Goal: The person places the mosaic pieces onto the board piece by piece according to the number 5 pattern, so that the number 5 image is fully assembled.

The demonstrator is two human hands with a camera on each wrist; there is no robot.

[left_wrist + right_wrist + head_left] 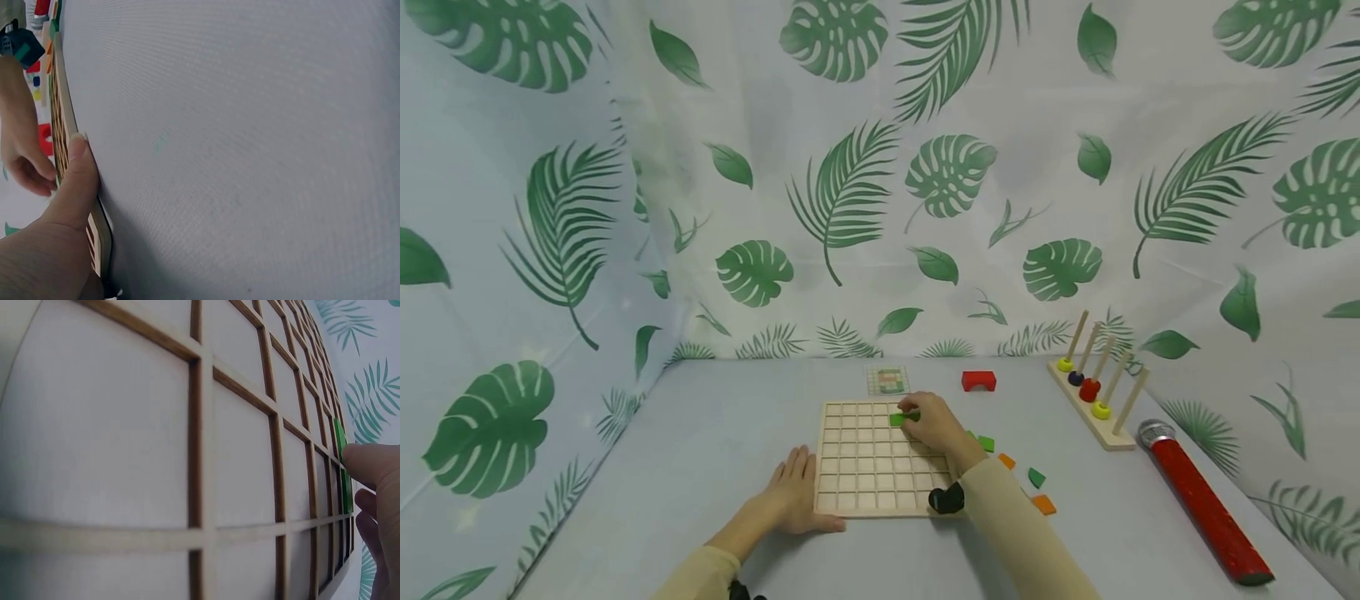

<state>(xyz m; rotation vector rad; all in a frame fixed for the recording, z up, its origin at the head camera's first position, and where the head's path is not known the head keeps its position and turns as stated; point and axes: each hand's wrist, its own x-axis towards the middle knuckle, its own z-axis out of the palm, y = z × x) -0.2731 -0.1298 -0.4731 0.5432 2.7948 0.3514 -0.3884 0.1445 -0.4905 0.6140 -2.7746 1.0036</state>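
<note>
A wooden grid board (857,514) with square cells lies on the table. My left hand (796,493) rests at its near left corner, fingers stretched along the left side and thumb (78,169) against the front edge. Over the far part of the board, my right hand (934,423) pinches a small green tile (912,414) between thumb and fingers. Just left of it, another green tile (897,420) lies in a cell of the far rows. In the right wrist view, green pieces (346,492) show at the fingertips; the fingers partly cover them.
Loose green tiles (986,444) and orange tiles (1043,504) lie right of the board, partly behind my right forearm. Behind the board are a patterned card (888,381) and a red arch block (979,381). A peg stand (1093,414) and red microphone (1210,508) lie at right.
</note>
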